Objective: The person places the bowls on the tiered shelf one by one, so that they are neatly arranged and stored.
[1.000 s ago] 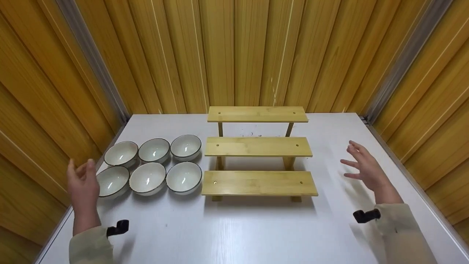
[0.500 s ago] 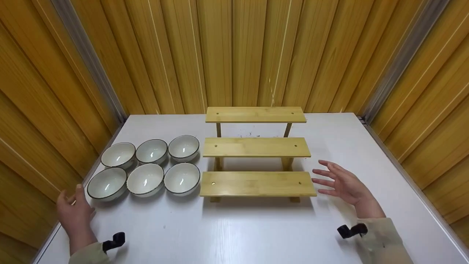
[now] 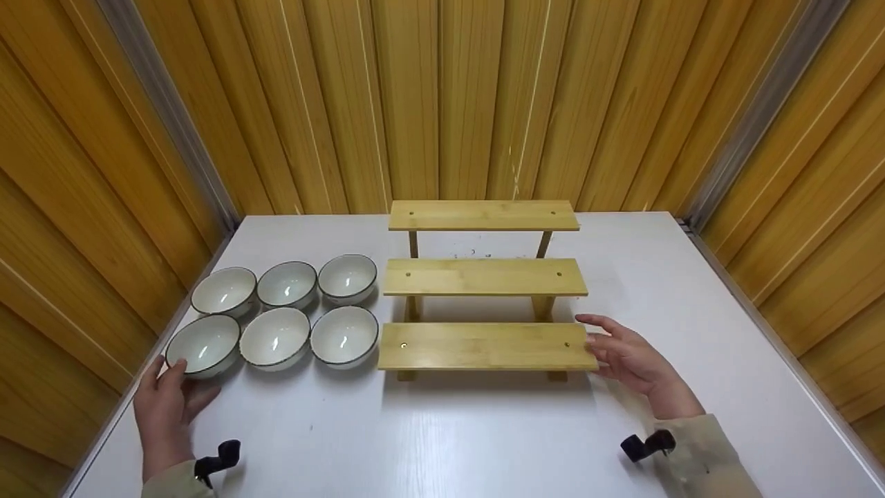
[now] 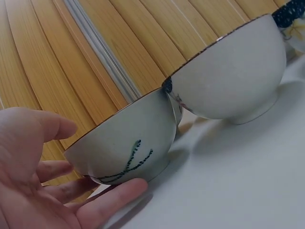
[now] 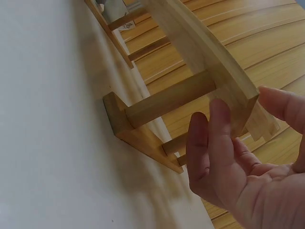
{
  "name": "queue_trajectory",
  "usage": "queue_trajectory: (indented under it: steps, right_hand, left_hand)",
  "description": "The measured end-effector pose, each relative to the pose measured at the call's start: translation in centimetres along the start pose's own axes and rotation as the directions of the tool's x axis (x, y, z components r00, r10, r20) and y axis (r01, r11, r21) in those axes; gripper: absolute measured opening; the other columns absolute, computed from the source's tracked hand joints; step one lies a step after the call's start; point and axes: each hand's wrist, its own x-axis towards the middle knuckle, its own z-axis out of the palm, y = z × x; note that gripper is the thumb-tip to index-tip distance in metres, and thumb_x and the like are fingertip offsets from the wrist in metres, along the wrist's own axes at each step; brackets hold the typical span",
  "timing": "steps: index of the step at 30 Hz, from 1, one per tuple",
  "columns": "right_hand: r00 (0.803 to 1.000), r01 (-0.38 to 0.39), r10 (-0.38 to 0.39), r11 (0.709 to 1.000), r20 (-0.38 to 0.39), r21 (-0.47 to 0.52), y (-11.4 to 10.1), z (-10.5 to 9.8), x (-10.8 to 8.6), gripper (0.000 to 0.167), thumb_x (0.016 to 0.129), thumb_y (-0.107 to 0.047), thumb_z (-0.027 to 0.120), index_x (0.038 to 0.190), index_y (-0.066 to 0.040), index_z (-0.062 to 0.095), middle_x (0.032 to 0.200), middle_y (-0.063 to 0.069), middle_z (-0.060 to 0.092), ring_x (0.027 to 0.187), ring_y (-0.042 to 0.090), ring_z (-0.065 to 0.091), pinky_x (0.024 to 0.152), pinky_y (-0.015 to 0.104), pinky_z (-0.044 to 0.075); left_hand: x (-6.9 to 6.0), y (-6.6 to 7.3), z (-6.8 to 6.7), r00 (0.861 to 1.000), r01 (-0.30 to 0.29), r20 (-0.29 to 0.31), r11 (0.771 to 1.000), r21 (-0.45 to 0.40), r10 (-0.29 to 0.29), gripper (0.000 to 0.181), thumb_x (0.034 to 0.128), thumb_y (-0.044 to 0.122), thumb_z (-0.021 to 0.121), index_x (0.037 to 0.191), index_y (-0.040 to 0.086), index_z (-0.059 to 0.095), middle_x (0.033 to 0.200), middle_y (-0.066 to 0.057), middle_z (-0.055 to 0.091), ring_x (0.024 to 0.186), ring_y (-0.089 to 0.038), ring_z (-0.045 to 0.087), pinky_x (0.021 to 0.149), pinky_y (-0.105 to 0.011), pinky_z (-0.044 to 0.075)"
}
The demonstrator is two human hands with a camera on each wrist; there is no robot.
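Wood-look walls (image 3: pixel 470 104) stand around your two hands at the back and sides, with grey posts (image 3: pixel 769 117) in the far corners. Beneath your hands spreads a white table (image 3: pixel 484 443), glossy in the space between them. The three-step wooden rack (image 3: pixel 484 278) stands just left of your right hand (image 3: pixel 639 366), its bottom shelf (image 3: pixel 484 347) nearest you. Six bowls (image 3: pixel 276 337) sit mouth-up in two rows of three, beyond and to the right of your left hand (image 3: pixel 162 408); the near-left bowl (image 3: pixel 203 344) is right at its fingers. Your left fingers are apart about that bowl's outer side, not clamped on it; your right fingers are apart too, loosely bent about the shelf's right end. How firmly either presses, I cannot tell. From overhead you see mostly pale insides and dark rims; your left wrist view adds a dark green sprig (image 4: pixel 127 167) on the bowl's outside. Your right wrist view adds the rods (image 5: pixel 171 100) and foot bar (image 5: pixel 143 143) under the shelf, and a fingertip (image 5: pixel 279 100) at its corner
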Motion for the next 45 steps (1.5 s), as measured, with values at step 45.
queue_trajectory:
  steps: [45]
  right_hand:
    - [0.995, 0.07, -0.073, 0.997, 0.071, 0.043, 1.0, -0.2, 0.6, 0.043, 0.103, 0.005, 0.049, 0.141, -0.014, 0.044, 0.121, -0.002, 0.066, 0.098, 0.009, 0.069, 0.079, 0.019, 0.061]
  left_hand:
    - [-3.5, 4.1, 2.0, 0.989, -0.149, -0.051, 0.955, -0.257, 0.14, 0.064, 0.1033, 0.002, 0.048, 0.158, 0.034, 0.038, 0.172, 0.006, 0.019, 0.155, -0.036, 0.028, 0.066, -0.04, 0.066]
